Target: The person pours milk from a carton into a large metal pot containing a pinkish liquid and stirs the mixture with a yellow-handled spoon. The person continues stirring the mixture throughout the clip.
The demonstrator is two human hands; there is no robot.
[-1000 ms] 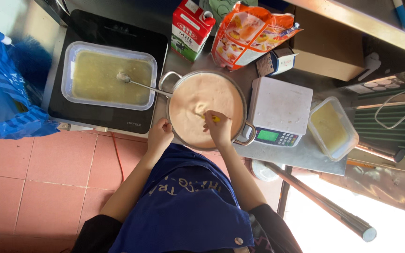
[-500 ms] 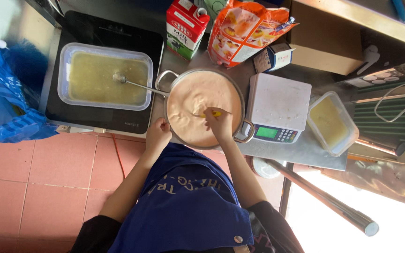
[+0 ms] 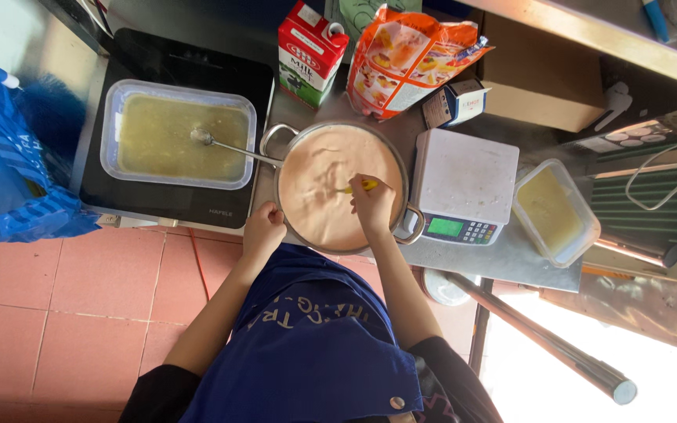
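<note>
Right hand (image 3: 373,205) grips a yellow-handled utensil (image 3: 360,186) in the round metal pan of pale pink batter (image 3: 331,168); left hand (image 3: 264,227), closed, steadies its rim; keep strokes shallow.

- The yellow tool (image 3: 363,186) is mostly hidden inside the right hand (image 3: 373,207).
- The blue bag (image 3: 11,168) is cut off at the left edge.
- The spoon (image 3: 233,146) bowl is sunk in green mixture.

1 head view looks straight down, close above the counter (image 3: 503,262).
</note>
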